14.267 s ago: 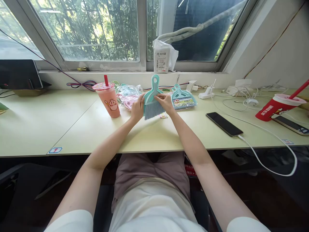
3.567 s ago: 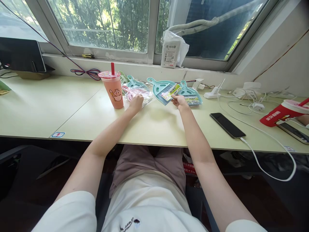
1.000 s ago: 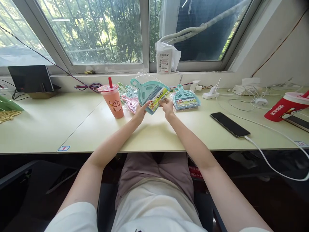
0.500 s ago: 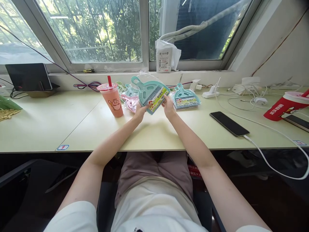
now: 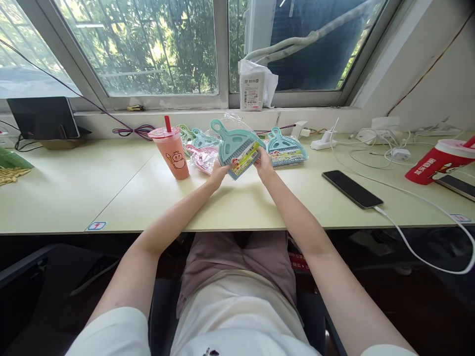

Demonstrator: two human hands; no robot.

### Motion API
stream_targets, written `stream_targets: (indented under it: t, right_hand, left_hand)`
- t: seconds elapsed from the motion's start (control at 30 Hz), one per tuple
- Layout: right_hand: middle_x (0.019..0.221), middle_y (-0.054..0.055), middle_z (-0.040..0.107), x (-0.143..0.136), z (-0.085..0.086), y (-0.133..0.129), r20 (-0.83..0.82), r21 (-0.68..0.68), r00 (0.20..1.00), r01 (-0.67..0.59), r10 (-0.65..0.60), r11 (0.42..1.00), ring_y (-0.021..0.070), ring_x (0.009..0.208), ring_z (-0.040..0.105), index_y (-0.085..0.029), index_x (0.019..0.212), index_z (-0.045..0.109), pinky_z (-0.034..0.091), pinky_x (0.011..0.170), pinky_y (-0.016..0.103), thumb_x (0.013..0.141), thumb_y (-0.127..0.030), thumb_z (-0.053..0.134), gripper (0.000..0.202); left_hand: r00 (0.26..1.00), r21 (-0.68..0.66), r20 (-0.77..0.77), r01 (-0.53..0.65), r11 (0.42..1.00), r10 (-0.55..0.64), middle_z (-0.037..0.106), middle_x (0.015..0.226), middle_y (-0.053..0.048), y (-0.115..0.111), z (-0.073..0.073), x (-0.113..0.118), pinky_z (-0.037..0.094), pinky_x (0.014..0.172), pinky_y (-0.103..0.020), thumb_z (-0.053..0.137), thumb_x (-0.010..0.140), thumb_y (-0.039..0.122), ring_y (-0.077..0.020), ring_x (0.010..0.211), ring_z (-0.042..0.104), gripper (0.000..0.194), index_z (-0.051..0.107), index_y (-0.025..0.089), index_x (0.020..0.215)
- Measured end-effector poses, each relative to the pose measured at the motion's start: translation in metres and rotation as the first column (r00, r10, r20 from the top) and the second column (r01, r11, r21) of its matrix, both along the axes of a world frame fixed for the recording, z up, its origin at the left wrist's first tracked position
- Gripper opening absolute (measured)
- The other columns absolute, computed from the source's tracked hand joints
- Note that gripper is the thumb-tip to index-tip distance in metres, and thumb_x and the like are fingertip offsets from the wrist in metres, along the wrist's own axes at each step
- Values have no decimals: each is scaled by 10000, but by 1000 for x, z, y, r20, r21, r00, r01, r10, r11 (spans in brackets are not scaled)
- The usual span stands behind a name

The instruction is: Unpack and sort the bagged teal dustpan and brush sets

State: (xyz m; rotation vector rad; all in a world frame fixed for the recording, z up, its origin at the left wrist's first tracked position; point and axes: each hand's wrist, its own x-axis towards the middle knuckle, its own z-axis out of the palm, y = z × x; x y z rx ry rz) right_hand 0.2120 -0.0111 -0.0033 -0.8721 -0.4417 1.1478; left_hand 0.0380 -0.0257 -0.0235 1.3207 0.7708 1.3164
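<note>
A teal mini dustpan and brush set (image 5: 234, 143) in clear wrapping, with a yellow label, is held tilted above the desk. My left hand (image 5: 219, 174) grips its lower left corner, and my right hand (image 5: 263, 163) closes on its right edge. Some of my fingers are hidden behind the pack. To the right lies another teal dustpan set (image 5: 285, 148), also wrapped. Behind and left of the held pack are a pink set (image 5: 203, 156) and further green and blue ones, partly covered.
A pink drink cup (image 5: 172, 155) stands left of my hands. On the right lie a black phone (image 5: 352, 189) on a white cable, tangled chargers (image 5: 393, 143) and a tilted red cup (image 5: 440, 162). A tablet (image 5: 42, 118) stands far left; a tissue pack (image 5: 253, 91) sits on the sill.
The held dustpan set has shifted slightly right and a little down, with both hands still on it. Its wrapping sticks up differently at the top.
</note>
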Motion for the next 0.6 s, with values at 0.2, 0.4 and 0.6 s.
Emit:
stream_targets:
  t: [0.2,0.4,0.6]
  right_hand:
    - [824,-41,683,2,-3,-1,77,-14,997,13,-12,1000,126,762,653,-240,992,615,597,741,270,862,-271,709,163]
    - [765,-52,656,2,-8,3,69,-82,996,59,-54,995,115,728,648,-226,973,608,593,708,240,845,-165,677,158]
    - [951,8,742,4,-7,0,80,-82,994,74,-68,994,152,886,707,-223,978,608,634,757,287,833,-236,782,226]
  left_hand:
    - [1000,5,-18,-6,1000,6,736,1245,-88,-1,0,1,587,967,-484,915,520,397,-342,1223,663,743,573,231,1159]
    - [998,-11,-57,5,1000,-6,745,1201,-83,0,-1,2,583,950,-466,924,529,416,-330,1185,680,759,555,231,1167]
    - [995,61,-96,25,998,-19,739,1235,-89,2,-6,2,551,1019,-478,914,556,403,-337,1245,648,674,598,223,1123]
